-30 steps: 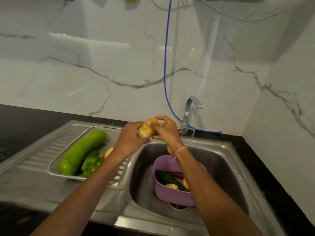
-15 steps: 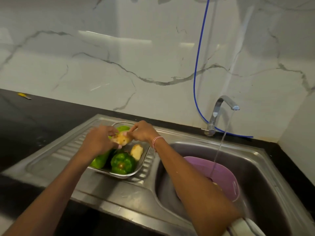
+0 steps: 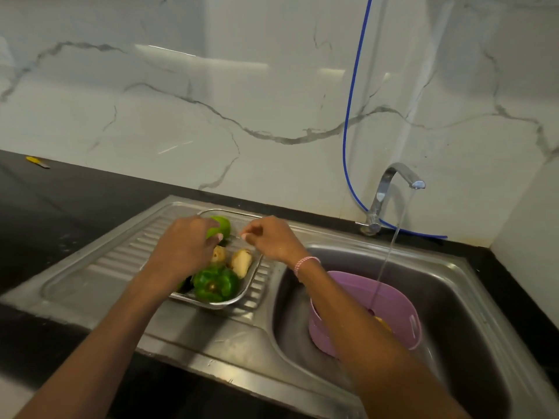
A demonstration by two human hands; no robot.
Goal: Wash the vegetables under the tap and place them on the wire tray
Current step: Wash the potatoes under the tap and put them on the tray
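The wire tray point(image 3: 250, 287) stands on the sink's ribbed drainboard point(image 3: 127, 252). In it lie a green pepper point(image 3: 215, 284), a long green gourd point(image 3: 223, 225) and two potatoes point(image 3: 242, 261), one of them point(image 3: 218, 254) right under the fingers of my left hand point(image 3: 181, 252). That hand reaches down into the tray, and its fingers are hidden, so its hold on the potato is unclear. Just above the tray's right rim, my right hand point(image 3: 269, 240) hovers with loosely curled fingers and holds nothing.
A purple basket point(image 3: 405, 316) sits in the sink basin point(image 3: 453, 282) with something yellow point(image 3: 382, 323) inside. Water runs from the tap point(image 3: 399, 176) into it. A blue hose point(image 3: 348, 116) hangs on the marble wall. A small yellow object point(image 3: 36, 161) lies on the black counter.
Both hands carried a potato from the tap leftwards to the tray. The right hand has let go of it, and the potato now lies in the tray under the left hand.
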